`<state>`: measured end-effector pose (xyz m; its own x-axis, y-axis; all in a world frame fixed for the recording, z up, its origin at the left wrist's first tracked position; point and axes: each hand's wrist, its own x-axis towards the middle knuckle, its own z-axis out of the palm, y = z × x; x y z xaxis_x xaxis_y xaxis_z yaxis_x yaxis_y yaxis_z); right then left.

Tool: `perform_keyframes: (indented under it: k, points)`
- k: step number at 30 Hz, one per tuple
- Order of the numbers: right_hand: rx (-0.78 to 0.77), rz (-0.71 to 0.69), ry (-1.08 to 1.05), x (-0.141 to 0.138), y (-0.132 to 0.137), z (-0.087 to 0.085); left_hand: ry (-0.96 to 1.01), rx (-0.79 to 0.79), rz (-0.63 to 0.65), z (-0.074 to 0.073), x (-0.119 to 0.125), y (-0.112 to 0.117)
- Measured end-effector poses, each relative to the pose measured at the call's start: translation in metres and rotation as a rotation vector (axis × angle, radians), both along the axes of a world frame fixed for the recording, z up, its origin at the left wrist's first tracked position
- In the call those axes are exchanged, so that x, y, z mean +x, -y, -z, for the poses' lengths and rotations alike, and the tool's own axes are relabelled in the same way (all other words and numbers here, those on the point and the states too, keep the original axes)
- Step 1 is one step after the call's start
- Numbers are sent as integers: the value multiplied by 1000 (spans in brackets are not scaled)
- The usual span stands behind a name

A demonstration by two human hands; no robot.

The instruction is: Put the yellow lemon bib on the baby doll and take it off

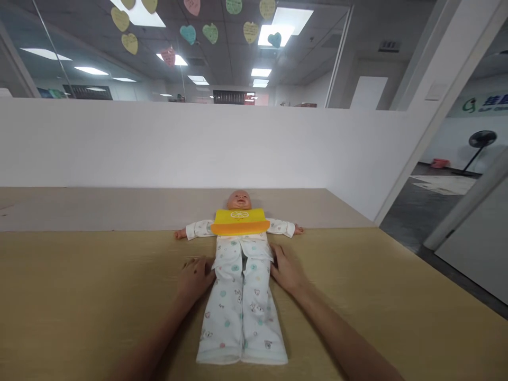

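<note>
A baby doll (239, 200) lies on its back on the table, head away from me and arms spread sideways. It wears a white printed top (201, 228) and a yellow bib (239, 221) with an orange lower edge and a citrus slice design. White printed trousers (257, 312) stretch toward me, their wide leg ends flat on the wood. My left hand (197, 276) rests open on the table, its thumb side against the clothing at the doll's left-of-view hip. At the opposite hip, my right hand (286, 271) is open, fingers apart and touching the garment's edge.
The wooden table (99, 296) has a greyish strip (99, 209) along its back, against a low white wall (166, 143). Glass with heart-shaped notes (188, 34) rises above. Beyond the table's right edge are a doorway, a black fan (482, 139) and a red container (440, 163).
</note>
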<state>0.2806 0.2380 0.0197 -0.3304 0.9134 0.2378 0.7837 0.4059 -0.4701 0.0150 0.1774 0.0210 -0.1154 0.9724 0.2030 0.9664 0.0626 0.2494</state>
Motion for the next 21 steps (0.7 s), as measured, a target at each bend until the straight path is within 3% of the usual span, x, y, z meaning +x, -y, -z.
perform_keyframes:
  k: [8, 15, 21]
  points:
    - [51, 179, 286, -4, 5, -5, -155, -6, -14, -4, 8, 4]
    - [77, 138, 294, -3, 11, -5, -153, -30, -94, -8, 13, 21]
    - [54, 223, 295, -4, 13, -8, -64, -54, -135, -15, 17, 20]
